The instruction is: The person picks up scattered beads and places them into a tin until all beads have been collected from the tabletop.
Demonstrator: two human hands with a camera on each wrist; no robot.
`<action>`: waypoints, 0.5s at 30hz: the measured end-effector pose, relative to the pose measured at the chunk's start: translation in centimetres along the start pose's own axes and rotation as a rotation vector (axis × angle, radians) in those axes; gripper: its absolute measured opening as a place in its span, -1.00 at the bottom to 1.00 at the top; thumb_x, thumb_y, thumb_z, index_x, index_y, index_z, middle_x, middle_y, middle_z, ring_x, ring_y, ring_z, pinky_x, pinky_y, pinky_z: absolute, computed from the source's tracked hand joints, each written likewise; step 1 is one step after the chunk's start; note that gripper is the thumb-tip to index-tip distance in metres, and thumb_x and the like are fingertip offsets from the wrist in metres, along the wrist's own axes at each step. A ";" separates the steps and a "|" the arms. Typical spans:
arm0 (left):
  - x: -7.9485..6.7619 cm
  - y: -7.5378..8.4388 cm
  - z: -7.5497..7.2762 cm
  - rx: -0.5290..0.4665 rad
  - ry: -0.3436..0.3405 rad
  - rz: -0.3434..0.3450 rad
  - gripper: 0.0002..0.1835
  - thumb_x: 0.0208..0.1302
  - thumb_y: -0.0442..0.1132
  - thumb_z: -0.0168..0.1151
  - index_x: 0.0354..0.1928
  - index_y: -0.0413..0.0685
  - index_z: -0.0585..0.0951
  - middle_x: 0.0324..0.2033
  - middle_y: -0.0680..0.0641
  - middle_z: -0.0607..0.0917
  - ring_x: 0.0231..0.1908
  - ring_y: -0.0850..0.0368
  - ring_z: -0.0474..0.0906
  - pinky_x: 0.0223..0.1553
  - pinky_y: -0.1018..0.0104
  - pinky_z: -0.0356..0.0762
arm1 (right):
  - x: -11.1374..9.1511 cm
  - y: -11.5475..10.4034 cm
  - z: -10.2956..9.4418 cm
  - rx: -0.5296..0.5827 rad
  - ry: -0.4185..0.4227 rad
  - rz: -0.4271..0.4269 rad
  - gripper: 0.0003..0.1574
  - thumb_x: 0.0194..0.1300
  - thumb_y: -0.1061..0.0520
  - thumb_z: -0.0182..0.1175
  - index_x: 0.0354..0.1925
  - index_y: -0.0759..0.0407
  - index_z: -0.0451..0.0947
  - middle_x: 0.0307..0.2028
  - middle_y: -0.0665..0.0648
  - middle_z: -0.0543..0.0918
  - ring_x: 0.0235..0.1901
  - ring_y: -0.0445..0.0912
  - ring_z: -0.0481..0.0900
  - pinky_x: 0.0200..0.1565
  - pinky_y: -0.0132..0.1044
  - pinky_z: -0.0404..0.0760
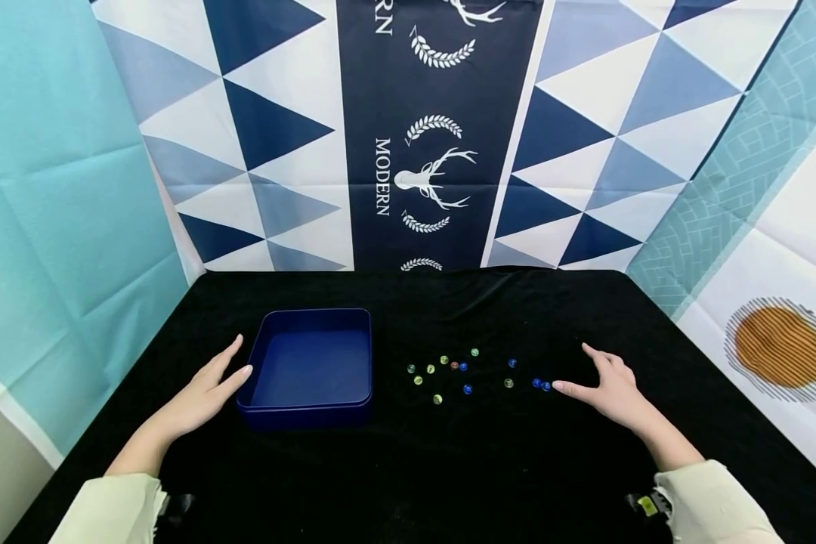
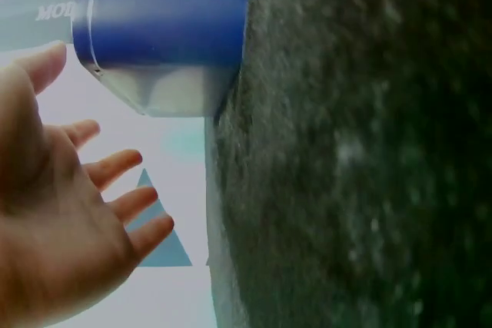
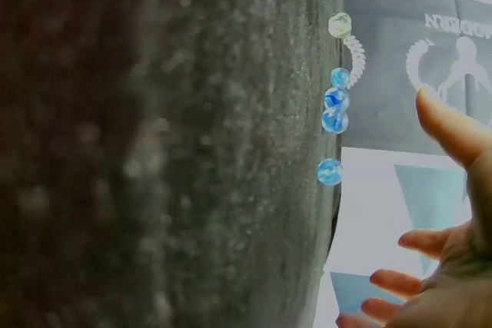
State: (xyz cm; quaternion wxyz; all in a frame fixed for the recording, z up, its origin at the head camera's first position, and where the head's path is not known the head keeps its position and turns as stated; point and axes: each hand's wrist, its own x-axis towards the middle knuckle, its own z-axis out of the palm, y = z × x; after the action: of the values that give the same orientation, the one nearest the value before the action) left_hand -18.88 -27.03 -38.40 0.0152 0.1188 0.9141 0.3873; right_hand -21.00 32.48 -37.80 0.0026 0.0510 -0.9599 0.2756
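Apparently glass marbles (image 1: 467,389) on velvety cloth (image 1: 449,476)

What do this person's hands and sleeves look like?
The left hand and right hand are bare, with no gloves or rings showing. The left sleeve and right sleeve are pale cream. A dark fitting shows beside the left cuff; the right one bears a yellow-green patch.

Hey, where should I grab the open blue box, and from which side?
Probably pinch the blue box by its left wall, left hand coming from the left: the box sits open side up, so that wall can be gripped inside and out, and the marbles lie off to its right.
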 end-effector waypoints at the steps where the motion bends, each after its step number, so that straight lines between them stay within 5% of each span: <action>1: 0.1 0.0 0.0 -0.034 -0.007 0.005 -0.22 0.43 0.04 -0.11 0.45 -0.17 -0.19 0.38 -0.39 -0.11 0.32 -0.38 -0.24 0.16 -0.36 -0.18 | 0.0 0.1 0.0 0.023 -0.013 0.005 0.22 0.13 -0.23 0.25 0.37 0.46 -0.11 0.20 0.66 -0.04 0.14 0.54 -0.08 0.01 0.37 0.05; 4: 0.3 0.3 0.0 -0.122 -0.028 -0.003 -0.20 0.42 0.01 -0.08 0.45 -0.13 -0.25 0.37 -0.41 -0.11 0.32 -0.39 -0.22 0.16 -0.34 -0.13 | 0.2 0.5 -0.1 0.127 -0.055 0.002 0.12 0.16 -0.14 0.27 0.36 0.46 -0.04 0.18 0.64 0.05 0.12 0.46 0.05 -0.01 0.29 0.20; 8: 0.5 0.6 0.0 -0.208 -0.071 -0.054 -0.16 0.41 0.03 -0.06 0.45 0.00 -0.32 0.38 -0.39 -0.14 0.30 -0.43 -0.18 0.15 -0.33 -0.04 | 0.6 1.2 0.0 0.287 -0.108 0.024 -0.05 0.16 0.00 0.30 0.31 0.46 0.12 0.07 0.49 0.33 -0.01 0.19 0.33 -0.09 -0.07 0.44; 11: 0.6 0.6 0.1 -0.282 -0.101 -0.085 -0.15 0.40 0.02 -0.04 0.45 0.06 -0.35 0.39 -0.34 -0.15 0.31 -0.42 -0.16 0.16 -0.30 0.00 | 0.9 1.7 0.2 0.385 -0.148 0.053 -0.13 0.15 0.08 0.32 0.27 0.47 0.20 -0.05 0.34 0.43 -0.14 -0.02 0.39 -0.19 -0.30 0.47; 15: 0.7 0.4 0.1 -0.365 -0.127 -0.111 -0.12 0.39 -0.02 0.00 0.45 0.09 -0.37 0.40 -0.30 -0.17 0.31 -0.42 -0.17 0.16 -0.30 0.01 | 1.3 2.1 0.4 0.473 -0.200 0.063 -0.18 0.13 0.16 0.33 0.23 0.51 0.24 -0.15 0.22 0.44 -0.25 -0.13 0.40 -0.23 -0.36 0.48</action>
State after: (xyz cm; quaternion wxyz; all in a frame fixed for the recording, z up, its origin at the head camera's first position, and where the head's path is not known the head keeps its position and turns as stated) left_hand -19.45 -26.50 -38.13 0.1153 0.0878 0.8311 0.5369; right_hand -22.50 33.92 -39.17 -0.1129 0.0472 -0.8654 0.4860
